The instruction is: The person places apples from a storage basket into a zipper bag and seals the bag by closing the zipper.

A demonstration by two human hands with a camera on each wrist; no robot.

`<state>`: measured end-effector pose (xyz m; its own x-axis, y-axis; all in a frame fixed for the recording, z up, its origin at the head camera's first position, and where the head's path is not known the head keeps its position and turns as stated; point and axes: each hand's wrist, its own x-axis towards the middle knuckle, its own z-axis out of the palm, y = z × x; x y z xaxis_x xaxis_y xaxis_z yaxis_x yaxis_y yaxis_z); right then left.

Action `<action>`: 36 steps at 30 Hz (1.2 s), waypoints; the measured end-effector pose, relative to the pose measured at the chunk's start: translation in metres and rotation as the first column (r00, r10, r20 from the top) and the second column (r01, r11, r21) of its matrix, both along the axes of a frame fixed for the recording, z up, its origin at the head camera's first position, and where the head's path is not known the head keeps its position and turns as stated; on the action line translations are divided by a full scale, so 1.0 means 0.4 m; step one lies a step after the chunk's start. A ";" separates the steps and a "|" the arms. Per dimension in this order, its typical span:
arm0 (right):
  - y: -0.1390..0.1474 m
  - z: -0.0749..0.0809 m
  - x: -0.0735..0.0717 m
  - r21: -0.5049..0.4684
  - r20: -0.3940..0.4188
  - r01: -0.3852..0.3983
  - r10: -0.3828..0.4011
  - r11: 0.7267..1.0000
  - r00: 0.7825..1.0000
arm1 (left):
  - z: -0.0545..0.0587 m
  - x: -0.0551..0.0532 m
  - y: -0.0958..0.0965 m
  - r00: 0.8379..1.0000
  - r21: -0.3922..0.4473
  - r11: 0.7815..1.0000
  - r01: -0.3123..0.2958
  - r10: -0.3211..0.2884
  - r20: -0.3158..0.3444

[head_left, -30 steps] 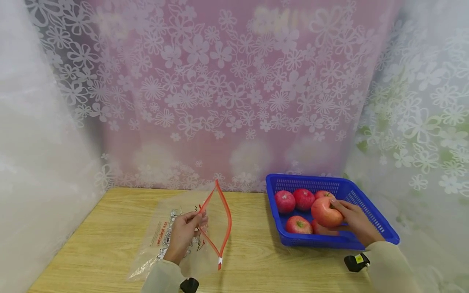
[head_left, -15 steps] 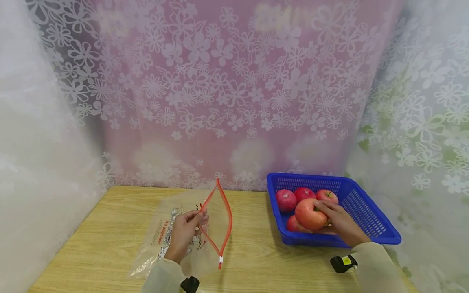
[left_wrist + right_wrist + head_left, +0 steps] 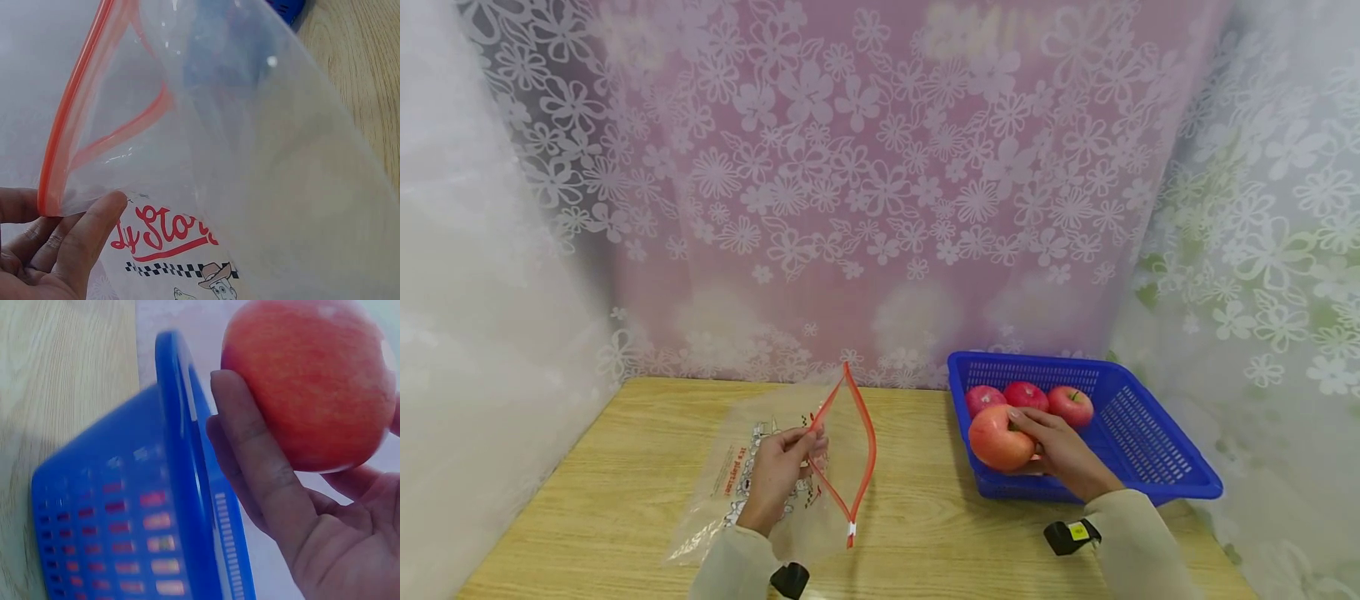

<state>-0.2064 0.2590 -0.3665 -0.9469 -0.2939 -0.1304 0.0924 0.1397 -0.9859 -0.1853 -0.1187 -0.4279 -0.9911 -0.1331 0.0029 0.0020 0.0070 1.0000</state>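
Note:
My left hand (image 3: 775, 475) pinches one side of the orange zip edge of a clear zipper bag (image 3: 722, 483). The bag's mouth gapes towards the right, and a white slider (image 3: 852, 529) sits at its near end. Red lettering and a cartoon print show on the bag (image 3: 281, 206) in the left wrist view. My right hand (image 3: 1067, 454) grips a red-yellow apple (image 3: 998, 437) over the left part of a blue basket (image 3: 1165, 450). In the right wrist view the fingers curve round this apple (image 3: 306, 387), just above the basket rim (image 3: 181, 425).
Behind the held apple, several more apples lie in the basket, one of them pale red with a stem (image 3: 1071, 406). Both stand on a wooden table (image 3: 917, 517). Flowered curtains (image 3: 880, 208) close off the back and sides.
My right hand has carried the apple leftwards across the basket, from its middle to its left side. The left hand and the bag have stayed almost where they were.

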 end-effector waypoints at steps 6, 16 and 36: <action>-0.040 -0.006 -0.004 -0.030 0.018 -0.019 0.020 0.999 1.000 | 0.001 0.004 -0.001 1.000 0.008 1.000 0.000 0.000 -0.001; -0.102 -0.009 -0.008 -0.046 -0.001 -0.070 0.070 0.997 0.998 | 0.004 0.006 -0.001 1.000 0.009 1.000 -0.001 0.001 -0.001; -0.286 -0.037 -0.035 -0.131 -0.028 -0.161 0.159 0.978 0.987 | 0.019 0.010 0.008 0.998 0.080 0.996 0.040 -0.037 -0.043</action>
